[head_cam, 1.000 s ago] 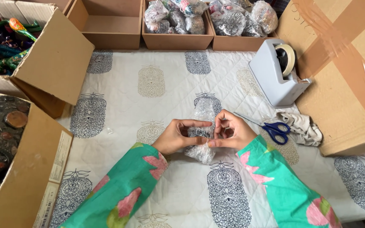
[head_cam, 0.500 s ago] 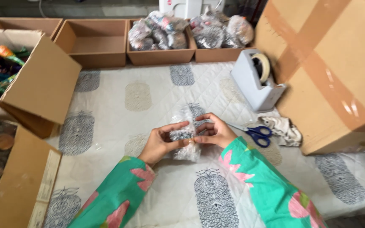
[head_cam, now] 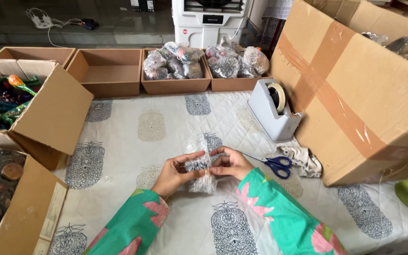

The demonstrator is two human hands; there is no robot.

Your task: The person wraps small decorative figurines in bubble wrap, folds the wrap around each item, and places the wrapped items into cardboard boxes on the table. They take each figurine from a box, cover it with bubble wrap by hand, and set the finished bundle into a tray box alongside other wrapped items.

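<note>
Hiding its dark contents, a crinkled clear plastic packet [head_cam: 200,166] sits at centre, pinched by the left hand [head_cam: 175,173] and right hand [head_cam: 231,163], fingers closed on it. At twelve o'clock, brown trays [head_cam: 175,86] hold similar wrapped bundles; a taped cardboard box [head_cam: 360,99] stands at three o'clock on the printed quilted cloth [head_cam: 133,141].

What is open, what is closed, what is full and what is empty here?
Left hand: shut on the clear plastic packet.
Right hand: shut on the same packet.
Clear plastic packet: crumpled, held above the cloth.
Blue scissors: closed, lying flat.
Tape dispenser: upright, roll loaded.
Empty tray box: open, nothing inside.
Two tray boxes: full of wrapped bundles.
Big taped box: top open.
</note>
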